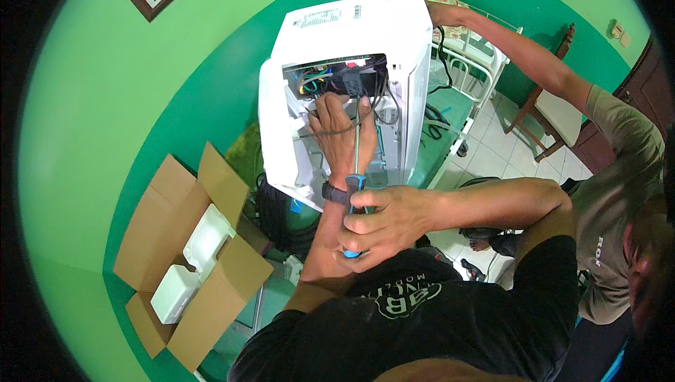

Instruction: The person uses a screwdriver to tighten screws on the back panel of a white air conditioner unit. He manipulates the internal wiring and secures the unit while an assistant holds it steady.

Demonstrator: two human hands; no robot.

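A large white appliance housing (351, 30) stands in front of me, its side opening showing coloured wires (313, 80) and a black part (350, 81). My left hand (341, 132), with a dark band at the wrist, reaches into the opening. Its fingers are bent close below the black part; what they grip is hidden. A grey cable (330, 131) runs across the back of this hand. My right hand (383, 224) is closed round the blue and black handle of a screwdriver (356, 183). The long shaft points up past my left thumb to the black part.
At the right, another person's hand (444, 14) holds the housing's upper edge. An open cardboard box (218, 298) with white foam packing (174, 294) lies at the lower left. Black cable coils (281, 217) lie beneath the housing. A white metal bed frame (467, 69) and a chair (555, 115) stand behind.
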